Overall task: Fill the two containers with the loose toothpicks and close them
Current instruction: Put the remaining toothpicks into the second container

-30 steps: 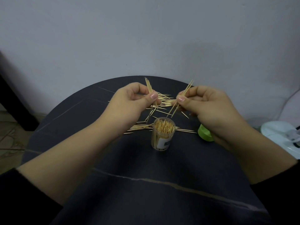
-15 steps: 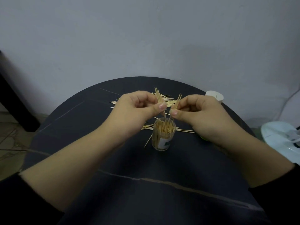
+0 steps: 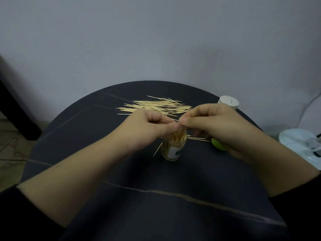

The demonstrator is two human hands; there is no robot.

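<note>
Both bare forearms are extended forward and angled inward, with the hands set close together. Left hand [image 3: 149, 126] and right hand [image 3: 217, 124] are held knuckles-up with fingers curled, thumb and forefinger pinched on toothpicks [image 3: 179, 133], thumb tips almost touching.

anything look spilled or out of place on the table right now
Yes: loose toothpicks lie scattered across the far side of the table, a stray toothpick lies slanted beside the open container, and a green lid sits off to its right.
</note>
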